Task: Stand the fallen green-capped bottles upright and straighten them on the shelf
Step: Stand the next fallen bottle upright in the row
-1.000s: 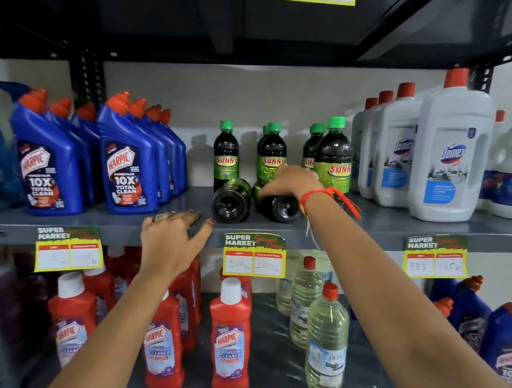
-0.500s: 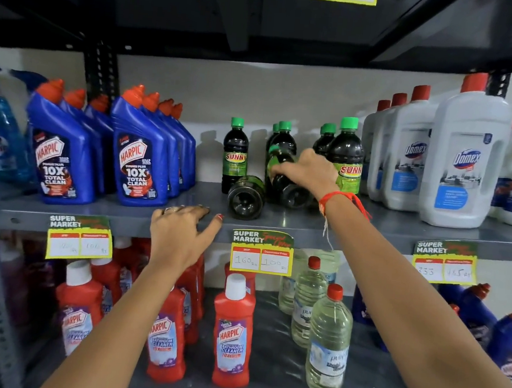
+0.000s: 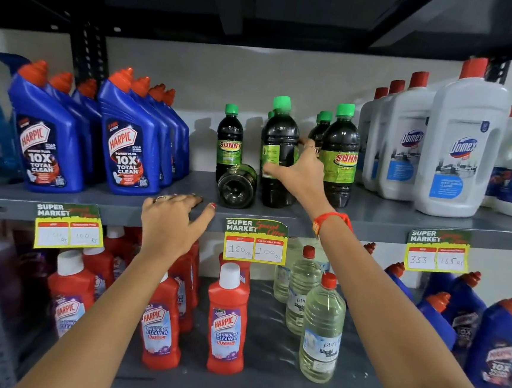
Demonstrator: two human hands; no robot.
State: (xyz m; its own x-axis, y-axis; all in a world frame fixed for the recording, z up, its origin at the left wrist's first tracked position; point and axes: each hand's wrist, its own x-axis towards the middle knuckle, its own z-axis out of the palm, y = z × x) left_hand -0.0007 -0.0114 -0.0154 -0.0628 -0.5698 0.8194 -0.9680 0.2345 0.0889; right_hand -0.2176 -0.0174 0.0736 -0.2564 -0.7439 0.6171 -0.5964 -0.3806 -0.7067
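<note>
On the grey metal shelf (image 3: pixel 385 219), the right hand (image 3: pixel 297 169) grasps a dark green-capped plastic bottle (image 3: pixel 278 152), upright, cap pointing up. Beside it a fallen dark bottle (image 3: pixel 237 184) lies with its base toward the camera, long axis running back. The left hand (image 3: pixel 172 220) rests spread-fingered on the shelf edge, holding nothing.

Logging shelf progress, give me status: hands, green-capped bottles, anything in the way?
Right hand gripping upright bottle. Left hand flat on shelf edge. One fallen bottle lying base-out beside it. Nothing blocking.
</note>
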